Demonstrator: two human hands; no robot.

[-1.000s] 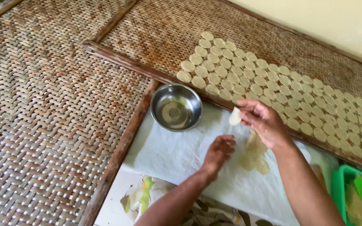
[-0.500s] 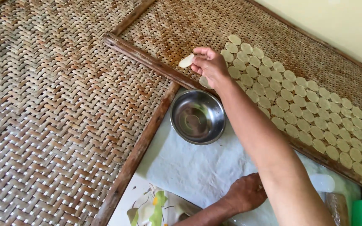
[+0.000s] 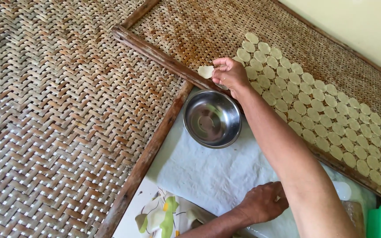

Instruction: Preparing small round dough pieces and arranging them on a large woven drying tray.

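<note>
Pale dough disc point(image 3: 206, 71) in right hand point(image 3: 229, 72) fingertips; left hand point(image 3: 263, 202) flat on white cloth point(image 3: 208, 176).

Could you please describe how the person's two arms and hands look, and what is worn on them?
Both arms are bare: no sleeves, gloves or watch show on either forearm. The right hand and the left hand wear nothing that I can see; a ring would be too small to tell. No marks or bandages are visible.
</note>
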